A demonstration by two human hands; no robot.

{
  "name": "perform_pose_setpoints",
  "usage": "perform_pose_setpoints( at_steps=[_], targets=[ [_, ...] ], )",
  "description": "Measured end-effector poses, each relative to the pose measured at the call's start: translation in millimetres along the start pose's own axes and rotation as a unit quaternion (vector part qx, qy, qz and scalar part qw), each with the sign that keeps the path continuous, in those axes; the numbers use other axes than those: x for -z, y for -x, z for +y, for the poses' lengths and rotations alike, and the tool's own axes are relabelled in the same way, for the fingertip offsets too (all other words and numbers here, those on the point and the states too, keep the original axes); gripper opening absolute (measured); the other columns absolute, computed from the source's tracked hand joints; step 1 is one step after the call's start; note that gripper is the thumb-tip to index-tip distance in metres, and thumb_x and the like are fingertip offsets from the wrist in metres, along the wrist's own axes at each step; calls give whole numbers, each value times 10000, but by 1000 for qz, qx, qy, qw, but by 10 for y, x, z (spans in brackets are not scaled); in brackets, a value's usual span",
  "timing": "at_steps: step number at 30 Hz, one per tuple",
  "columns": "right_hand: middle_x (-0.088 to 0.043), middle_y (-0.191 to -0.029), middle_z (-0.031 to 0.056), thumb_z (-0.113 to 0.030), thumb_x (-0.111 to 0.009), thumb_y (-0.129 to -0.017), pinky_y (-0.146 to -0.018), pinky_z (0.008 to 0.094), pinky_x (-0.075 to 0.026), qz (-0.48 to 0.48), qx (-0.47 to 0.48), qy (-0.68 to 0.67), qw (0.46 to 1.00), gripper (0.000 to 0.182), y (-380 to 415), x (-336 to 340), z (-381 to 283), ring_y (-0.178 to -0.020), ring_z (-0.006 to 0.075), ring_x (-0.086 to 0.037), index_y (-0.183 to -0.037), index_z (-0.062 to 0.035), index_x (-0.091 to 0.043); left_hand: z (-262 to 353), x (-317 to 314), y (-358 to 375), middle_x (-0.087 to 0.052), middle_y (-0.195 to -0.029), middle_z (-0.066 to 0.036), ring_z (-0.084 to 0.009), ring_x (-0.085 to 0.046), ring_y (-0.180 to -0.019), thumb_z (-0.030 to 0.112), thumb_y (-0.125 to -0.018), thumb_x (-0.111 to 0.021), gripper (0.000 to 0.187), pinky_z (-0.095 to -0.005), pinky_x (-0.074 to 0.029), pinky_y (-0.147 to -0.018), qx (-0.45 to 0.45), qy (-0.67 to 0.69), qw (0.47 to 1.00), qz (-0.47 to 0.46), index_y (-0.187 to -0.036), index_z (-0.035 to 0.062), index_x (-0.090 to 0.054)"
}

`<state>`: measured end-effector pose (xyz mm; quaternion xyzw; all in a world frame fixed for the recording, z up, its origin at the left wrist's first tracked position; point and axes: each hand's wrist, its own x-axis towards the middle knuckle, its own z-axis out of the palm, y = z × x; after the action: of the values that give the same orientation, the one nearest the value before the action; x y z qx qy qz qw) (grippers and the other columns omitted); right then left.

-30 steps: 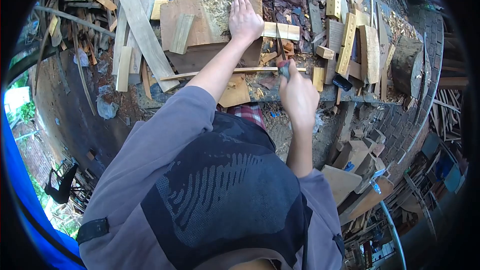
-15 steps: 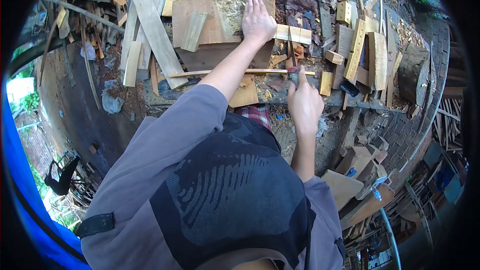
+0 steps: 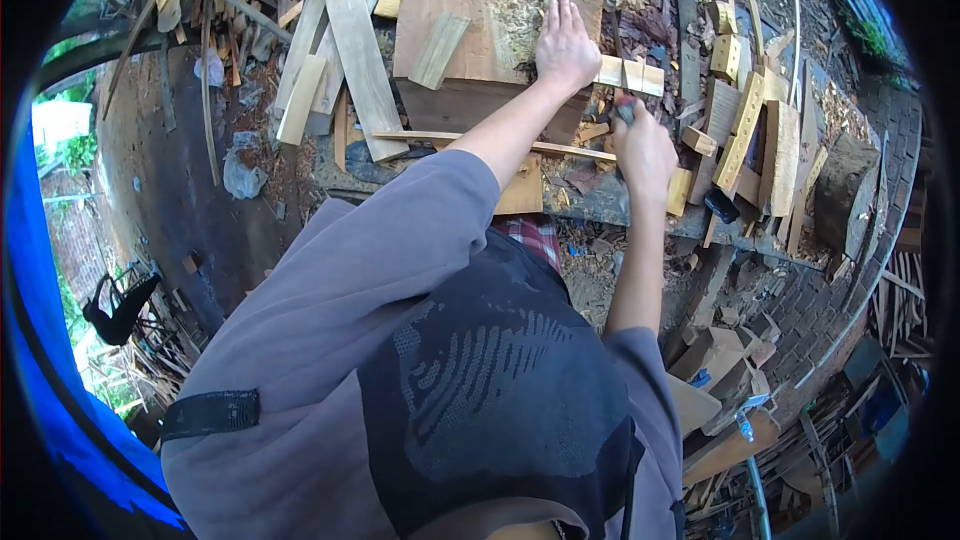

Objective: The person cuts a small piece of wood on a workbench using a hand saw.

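My left hand (image 3: 568,45) lies flat, fingers stretched forward, on a board and beside the wide brown wooden block (image 3: 450,25). The fingers of my right hand (image 3: 643,145) are wrapped round the red and grey handle of a thin saw-like tool (image 3: 624,108). Its dark narrow blade points away from me and crosses a short pale wood piece (image 3: 640,76), which sticks out to the right of my left hand. A long thin strip (image 3: 430,136) runs below my left forearm. On the block rests a small greyish wood piece (image 3: 440,50).
Long pale boards (image 3: 355,40) lean at the left of the bench. Several blocks and a strip with holes (image 3: 740,130) lie at the right, near a small black object (image 3: 721,205). A plastic bag (image 3: 243,175) lies at the left.
The whole view has shifted, so the bench appears further right and higher. My right hand with the tool has moved forward, closer to the short pale piece. My left hand stays on the board.
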<state>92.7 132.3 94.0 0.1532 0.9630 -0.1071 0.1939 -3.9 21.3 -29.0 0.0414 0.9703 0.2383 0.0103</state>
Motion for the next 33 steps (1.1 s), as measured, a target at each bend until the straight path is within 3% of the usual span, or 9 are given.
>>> perform_pose_setpoints(
  at_steps=[5,8,13,22,28,33],
  targets=[
    [-689,-855,234,-216,-476,-882,-741,471,-547,20,31,22,999,292,-352,-150,-48,-820,375,-691,-1046,-21,-619,9,-14,9,-262,-1523,-228,-360,-216,-1429,231,-832,-423,685,-388,-176,-1180,16,-21,1000,2,-1415,-110,-308],
    [-682,-771,207,-237,-511,-889,-645,463,-552,65,27,24,997,340,110,-90,36,-707,370,-690,-1172,-68,-591,32,-12,-30,-275,-1523,-213,-358,-224,-1427,233,-827,-431,687,-388,-180,-1178,24,-15,1000,6,-1418,-98,-315],
    [-668,-714,202,-285,-607,-859,-602,466,-542,14,-4,10,1000,516,896,115,218,-671,365,-680,-1329,-91,-517,15,-33,-2,-282,-1511,-239,-358,-231,-1424,235,-829,-430,688,-386,-180,-1178,2,-23,1000,3,-1409,-116,-312],
    [-681,-715,180,-235,-581,-850,-606,444,-551,83,35,-1,996,414,-68,-224,73,-675,331,-691,-1228,-66,-589,-15,-32,-21,-286,-1502,-256,-352,-225,-1428,221,-829,-435,678,-385,-185,-1177,-2,-32,999,8,-1399,-126,-318],
    [-667,-671,176,-270,-575,-865,-556,451,-547,74,45,-5,996,493,329,-204,148,-605,326,-676,-1305,-53,-528,76,-103,-39,-266,-1506,-268,-340,-186,-1442,240,-828,-426,699,-388,-113,-1193,6,-64,998,21,-1393,-153,-301],
    [-660,-644,175,-202,-539,-848,-549,427,-547,59,20,-17,998,514,322,-204,0,-590,322,-674,-1306,28,-504,84,-97,-24,-266,-1498,-286,-349,-175,-1442,258,-818,-435,724,-405,-83,-1197,2,-65,998,8,-1392,-160,-292]
  ],
)
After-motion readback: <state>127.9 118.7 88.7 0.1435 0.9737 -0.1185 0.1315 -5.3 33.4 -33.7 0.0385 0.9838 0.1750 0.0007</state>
